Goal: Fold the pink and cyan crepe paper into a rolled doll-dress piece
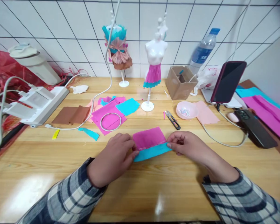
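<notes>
A magenta piece of crepe paper [149, 138] with a turquoise strip [151, 152] along its near edge lies over the wooden table in front of me. My left hand [119, 155] pinches its left end between thumb and fingers. At the right end, my right hand [184, 143] grips the turquoise strip between thumb and forefinger. Beyond the piece stands a small white dress form [156, 51] wearing a magenta skirt [153, 74] with a turquoise hem. Thread snips [172, 120] lie a little past my right hand.
Magenta sheets [100, 119] with a metal ring [110, 122] lie behind my left hand. A pink bowl [188, 110] of sequins, a cardboard box [180, 84] and phones [256, 127] are on the right. A decorated dress form [119, 46] and a power strip [45, 105] stand farther left.
</notes>
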`<move>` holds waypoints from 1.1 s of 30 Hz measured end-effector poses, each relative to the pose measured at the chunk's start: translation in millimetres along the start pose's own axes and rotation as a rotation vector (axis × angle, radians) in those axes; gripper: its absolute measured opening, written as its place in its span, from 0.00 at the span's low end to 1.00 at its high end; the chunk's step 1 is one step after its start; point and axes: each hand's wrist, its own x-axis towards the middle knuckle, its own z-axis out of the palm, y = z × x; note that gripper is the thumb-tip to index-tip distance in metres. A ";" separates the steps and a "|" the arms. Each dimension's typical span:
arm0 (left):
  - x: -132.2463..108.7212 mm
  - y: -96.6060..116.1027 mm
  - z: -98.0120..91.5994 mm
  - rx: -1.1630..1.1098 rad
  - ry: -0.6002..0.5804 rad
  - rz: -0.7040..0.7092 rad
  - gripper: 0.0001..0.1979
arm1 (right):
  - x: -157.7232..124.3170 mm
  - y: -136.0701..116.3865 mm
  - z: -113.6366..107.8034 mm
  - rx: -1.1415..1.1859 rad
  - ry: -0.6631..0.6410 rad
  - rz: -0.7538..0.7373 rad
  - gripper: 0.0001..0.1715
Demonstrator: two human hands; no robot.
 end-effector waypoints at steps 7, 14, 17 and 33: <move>5.0 -2.8 6.1 0.073 -0.078 -0.060 0.12 | 6.3 9.1 4.4 0.037 0.051 0.025 0.12; 7.2 -3.3 7.5 0.073 -0.083 -0.074 0.13 | 8.6 9.6 5.4 -0.060 0.095 0.018 0.10; 9.9 -5.1 8.0 0.065 -0.081 -0.067 0.13 | 9.0 9.3 5.6 -0.091 0.092 0.017 0.08; 20.9 -5.2 8.4 0.116 -0.061 -0.060 0.11 | 14.3 11.4 8.0 -0.242 0.136 -0.040 0.06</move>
